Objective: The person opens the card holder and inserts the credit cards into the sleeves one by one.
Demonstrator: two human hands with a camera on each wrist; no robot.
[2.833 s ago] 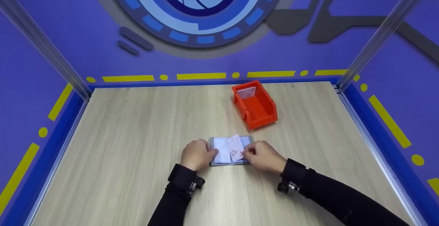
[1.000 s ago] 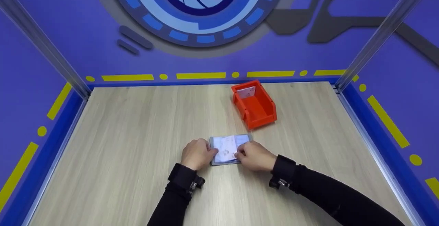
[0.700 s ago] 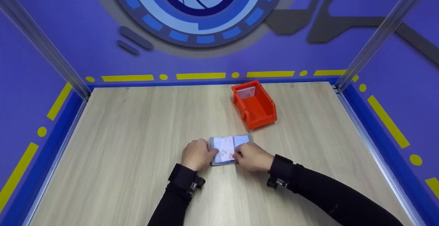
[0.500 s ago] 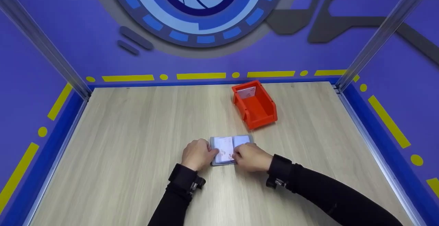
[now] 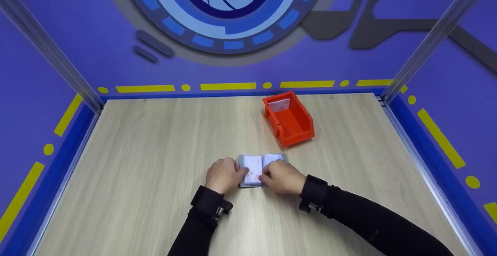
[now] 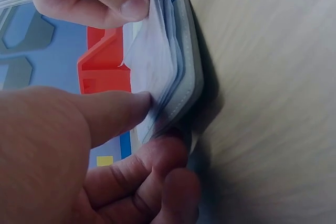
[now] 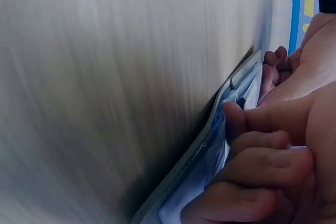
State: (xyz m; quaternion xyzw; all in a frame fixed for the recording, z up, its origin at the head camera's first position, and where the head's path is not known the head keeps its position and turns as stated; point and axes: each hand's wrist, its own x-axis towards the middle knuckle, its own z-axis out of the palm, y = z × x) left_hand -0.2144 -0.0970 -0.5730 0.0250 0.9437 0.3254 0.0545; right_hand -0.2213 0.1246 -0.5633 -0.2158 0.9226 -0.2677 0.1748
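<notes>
Far left: purple-blue side wall [image 5: 35,93] with yellow dashes. Next, black left sleeve [image 5: 190,232] and black wrist strap [image 5: 209,201] carrying a small camera.

Left hand [image 5: 223,175]: clamped on the holder's left side, thumb pressing on the sheets, other fingers curled at the edge and partly underneath.

Grey-edged holder [image 5: 273,157]: spread on the wood-grain table [image 5: 155,151], between the two hands, near side of the bin. Bluish clear sleeves inside, stacked in layers per the left wrist view. Stitching visible along the grey edge.

Pale card [image 5: 253,166] with reddish print: on the holder's left half, upright in the head view, right edge near the fold. Can't tell whether it's inside a sleeve or on top.

Right hand [image 5: 283,176]: thumb and finger together, pinching the card by its lower right edge; hand covers much of the holder's right half.

Red bin [image 5: 289,120]: beyond the holder, slightly right, angled. Second pale card [image 5: 280,105] leans on its back wall.

Far right: black right sleeve [image 5: 372,217], then side wall with metal rail.
</notes>
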